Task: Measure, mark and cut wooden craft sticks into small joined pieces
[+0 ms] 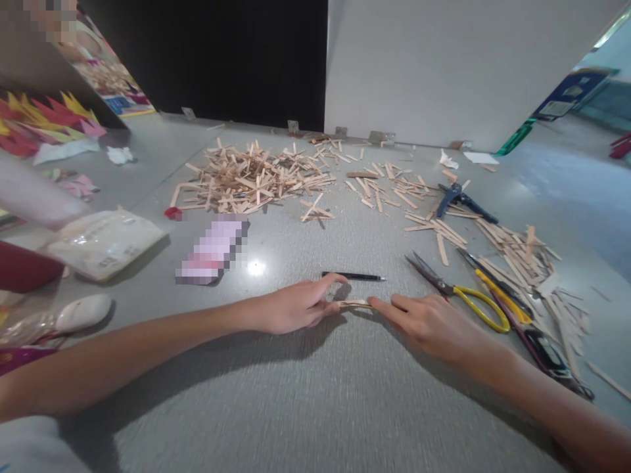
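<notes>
Between my two hands lies a small piece of thin wooden sticks point(355, 303), low over the grey table. My left hand point(300, 305) touches its left end with the fingertips, its thumb raised and apart from the fingers. The fingertips of my right hand point(424, 322) rest at the right end of the sticks, the other fingers curled. Just beyond them a black pen point(359, 276) lies flat. Yellow-handled scissors point(480, 307) are to the right of the pen, near my right hand.
A big pile of wooden sticks point(256, 176) lies behind. More sticks, blue pliers point(451, 197) and a yellow cutter point(503, 295) are at the right. A pink pixelated item point(214, 249), a plastic packet point(108, 243) and a white mouse point(83, 312) lie left.
</notes>
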A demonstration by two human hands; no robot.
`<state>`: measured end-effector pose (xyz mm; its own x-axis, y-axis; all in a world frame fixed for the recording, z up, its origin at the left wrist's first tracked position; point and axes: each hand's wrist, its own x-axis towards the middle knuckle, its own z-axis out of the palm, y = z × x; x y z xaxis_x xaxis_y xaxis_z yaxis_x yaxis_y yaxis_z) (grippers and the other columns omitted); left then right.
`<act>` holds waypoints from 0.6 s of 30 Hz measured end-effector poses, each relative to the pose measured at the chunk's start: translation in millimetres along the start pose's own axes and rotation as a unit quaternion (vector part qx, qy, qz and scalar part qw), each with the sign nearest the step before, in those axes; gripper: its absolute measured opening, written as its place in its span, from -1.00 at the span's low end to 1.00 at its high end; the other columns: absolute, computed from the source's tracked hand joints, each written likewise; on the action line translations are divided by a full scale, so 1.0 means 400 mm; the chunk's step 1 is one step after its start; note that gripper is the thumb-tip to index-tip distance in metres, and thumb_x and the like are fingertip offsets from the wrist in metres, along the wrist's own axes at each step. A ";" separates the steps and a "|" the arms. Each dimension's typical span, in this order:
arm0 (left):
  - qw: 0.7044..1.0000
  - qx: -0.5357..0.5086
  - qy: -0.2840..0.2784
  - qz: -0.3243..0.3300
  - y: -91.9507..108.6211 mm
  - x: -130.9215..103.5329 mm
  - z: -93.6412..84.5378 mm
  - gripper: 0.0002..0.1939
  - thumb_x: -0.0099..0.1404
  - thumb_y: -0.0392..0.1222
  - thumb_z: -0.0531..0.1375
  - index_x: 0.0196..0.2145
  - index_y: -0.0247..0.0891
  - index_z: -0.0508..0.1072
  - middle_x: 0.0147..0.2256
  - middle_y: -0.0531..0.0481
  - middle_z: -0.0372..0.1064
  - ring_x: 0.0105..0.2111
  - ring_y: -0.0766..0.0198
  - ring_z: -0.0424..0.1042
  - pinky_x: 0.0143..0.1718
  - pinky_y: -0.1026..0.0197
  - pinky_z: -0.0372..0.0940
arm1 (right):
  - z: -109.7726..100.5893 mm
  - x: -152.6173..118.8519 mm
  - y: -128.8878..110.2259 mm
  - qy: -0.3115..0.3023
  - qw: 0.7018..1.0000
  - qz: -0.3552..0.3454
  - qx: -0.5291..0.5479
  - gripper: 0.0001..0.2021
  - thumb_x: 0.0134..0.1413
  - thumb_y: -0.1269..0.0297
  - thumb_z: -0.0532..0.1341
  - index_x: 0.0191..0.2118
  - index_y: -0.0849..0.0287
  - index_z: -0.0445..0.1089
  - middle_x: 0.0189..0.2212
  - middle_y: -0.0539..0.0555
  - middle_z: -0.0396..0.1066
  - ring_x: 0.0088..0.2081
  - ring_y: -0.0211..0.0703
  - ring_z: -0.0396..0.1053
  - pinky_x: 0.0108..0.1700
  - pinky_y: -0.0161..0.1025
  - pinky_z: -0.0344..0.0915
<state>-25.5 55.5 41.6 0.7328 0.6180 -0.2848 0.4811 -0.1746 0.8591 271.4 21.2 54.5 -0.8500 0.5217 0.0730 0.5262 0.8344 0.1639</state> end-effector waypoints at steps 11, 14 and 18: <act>0.997 0.020 0.072 0.025 -0.009 0.008 0.029 -0.72 0.49 -0.29 0.00 0.12 -0.15 0.21 -0.50 0.23 0.27 -0.51 0.25 0.27 -0.29 0.22 0.20 | -0.020 0.016 -0.047 -0.130 0.989 0.057 -0.037 -0.70 0.29 0.66 0.14 0.00 0.19 0.42 -0.43 0.03 0.55 -0.56 -0.16 0.42 -0.49 -0.11 -0.17; 0.997 0.038 0.050 0.037 -0.008 0.009 0.028 -0.65 0.50 -0.30 -0.02 0.19 -0.18 0.19 -0.50 0.22 0.27 -0.52 0.24 0.27 -0.32 0.23 0.18 | -0.031 0.038 -0.073 -0.143 0.985 0.075 -0.065 -0.75 0.27 0.66 0.17 -0.11 0.16 0.40 -0.41 0.06 0.56 -0.47 -0.12 0.50 -0.48 -0.15 -0.06; 0.996 0.032 0.034 0.071 -0.017 0.012 0.024 -0.68 0.55 -0.22 -0.03 0.22 -0.20 0.18 -0.51 0.23 0.25 -0.55 0.26 0.21 -0.36 0.25 0.16 | -0.037 0.062 -0.107 -0.158 0.980 0.072 -0.093 -0.72 0.26 0.68 0.12 -0.09 0.19 0.41 -0.38 0.11 0.56 -0.48 -0.11 0.49 -0.54 -0.14 -0.06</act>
<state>-20.7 52.3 30.5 0.7618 0.6345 -0.1308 0.4064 -0.3108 0.8592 227.5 -4.2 64.0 -0.7019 0.6851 -0.1946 0.6013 0.7165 0.3537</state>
